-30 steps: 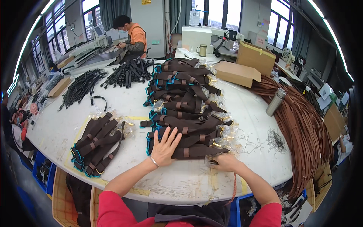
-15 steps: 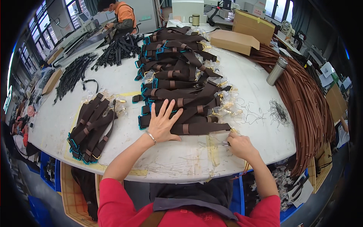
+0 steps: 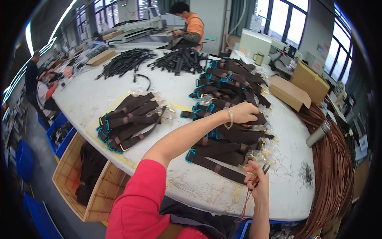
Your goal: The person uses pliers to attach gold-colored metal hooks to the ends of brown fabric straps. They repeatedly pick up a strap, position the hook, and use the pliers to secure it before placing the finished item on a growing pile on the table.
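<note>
A long pile of dark brown webbing straps (image 3: 217,153) lies across the table, with blue buckles on the left ends and gold-coloured metal hooks in clear plastic on the right ends. My left hand (image 3: 243,112) reaches over the middle of the pile, its fingers closed on a dark brown strap there; the fingertips are partly hidden. By the near right end of the pile, my right hand (image 3: 256,181) holds small dark-tipped thread snips (image 3: 266,168). A reddish cord (image 3: 246,202) hangs down from that hand.
A smaller strap bundle (image 3: 129,119) lies to the left. Behind it are black strap heaps (image 3: 125,63). Brown strips (image 3: 330,167) drape over the right edge near a steel flask (image 3: 318,134) and a cardboard box (image 3: 289,92). A wooden crate (image 3: 101,195) stands below. A co-worker (image 3: 193,28) sits beyond.
My left hand has lifted from lying flat on the near straps and closed farther back in the pile. My right hand has risen with the snips. The view has turned left.
</note>
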`<action>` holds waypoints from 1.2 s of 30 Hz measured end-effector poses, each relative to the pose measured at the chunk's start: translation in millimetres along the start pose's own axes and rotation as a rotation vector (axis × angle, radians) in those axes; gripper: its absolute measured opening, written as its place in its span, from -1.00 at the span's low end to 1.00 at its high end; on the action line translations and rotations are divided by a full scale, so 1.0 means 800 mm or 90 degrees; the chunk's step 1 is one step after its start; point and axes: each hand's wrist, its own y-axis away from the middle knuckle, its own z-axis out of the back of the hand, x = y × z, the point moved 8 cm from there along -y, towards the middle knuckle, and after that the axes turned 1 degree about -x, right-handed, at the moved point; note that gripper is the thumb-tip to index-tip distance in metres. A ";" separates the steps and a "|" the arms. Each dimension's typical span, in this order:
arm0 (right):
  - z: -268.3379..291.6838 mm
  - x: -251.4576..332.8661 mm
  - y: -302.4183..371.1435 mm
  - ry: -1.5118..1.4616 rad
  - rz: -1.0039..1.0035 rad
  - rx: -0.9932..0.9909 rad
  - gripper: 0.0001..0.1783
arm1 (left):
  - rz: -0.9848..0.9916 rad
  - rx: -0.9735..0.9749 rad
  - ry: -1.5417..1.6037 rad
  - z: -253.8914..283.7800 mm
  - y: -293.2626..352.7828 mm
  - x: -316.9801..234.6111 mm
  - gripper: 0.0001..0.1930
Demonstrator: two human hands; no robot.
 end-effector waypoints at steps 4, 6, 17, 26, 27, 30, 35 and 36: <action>-0.060 0.013 -0.060 -0.261 -0.014 0.102 -0.27 | 0.135 0.249 0.230 0.014 -0.018 -0.046 -0.86; -0.086 0.029 -0.076 -0.386 0.036 0.172 -0.23 | 0.097 0.309 0.272 0.025 -0.006 -0.074 -0.86; 0.032 -0.031 0.085 0.410 -0.154 0.073 -0.60 | 0.430 0.541 0.438 -0.097 0.232 -0.038 -0.80; 0.073 0.022 0.091 0.797 0.192 -0.125 -0.67 | 0.065 0.157 -0.305 -0.120 0.240 -0.068 -0.76; 0.052 0.018 0.078 0.845 0.184 -0.105 -0.64 | 0.083 0.156 -0.212 -0.128 0.239 -0.072 -0.75; 0.032 0.000 0.043 1.007 0.204 -0.054 -0.56 | 0.143 0.239 -0.038 -0.167 0.235 -0.060 -0.65; 0.107 0.021 0.012 1.094 0.274 -0.169 -0.54 | 0.240 0.338 0.003 -0.192 0.231 -0.039 -0.57; 0.127 0.035 0.013 1.134 0.239 -0.247 -0.53 | 0.254 0.355 -0.005 -0.193 0.230 -0.037 -0.56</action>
